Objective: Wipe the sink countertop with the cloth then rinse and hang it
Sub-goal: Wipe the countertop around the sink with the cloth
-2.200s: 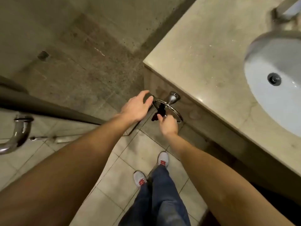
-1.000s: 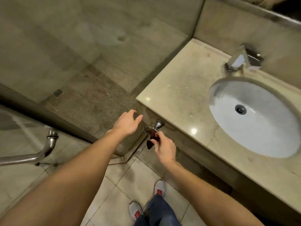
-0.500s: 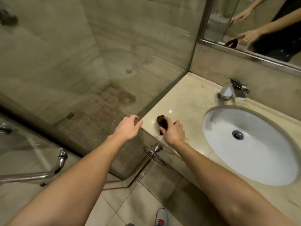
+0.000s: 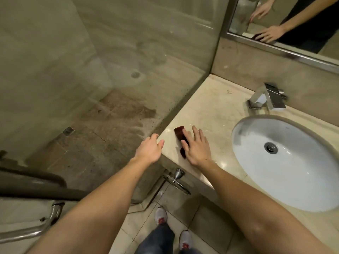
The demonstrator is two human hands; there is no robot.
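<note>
— So where is the cloth?

— Flat on the surface, near its front left corner, just beside the left edge. It is small and dark red. One end shows past the fingertips, and another bit shows beside the thumb, towards the front edge.

— And the right hand?

— Palm down on the cloth, fingers spread and laid flat over it. That grip is pressing down, not pinching or curling round anything.

— What about the left hand?

— It sits at the front left corner of the surface, fingers loosely spread, with the fingertips at the corner's edge. That grip holds nothing. I cannot tell whether it actually touches the stone.

— What else is on the surface?

— A white oval sink set into it, well to the right of the cloth, with a metal drain in the middle. A square chrome faucet stands at the back edge, behind the sink.

— Anything below?

— A chrome towel ring hangs on the front face, just under the right wrist, with nothing on it. A mirror above the back wall reflects both hands and the cloth.
</note>
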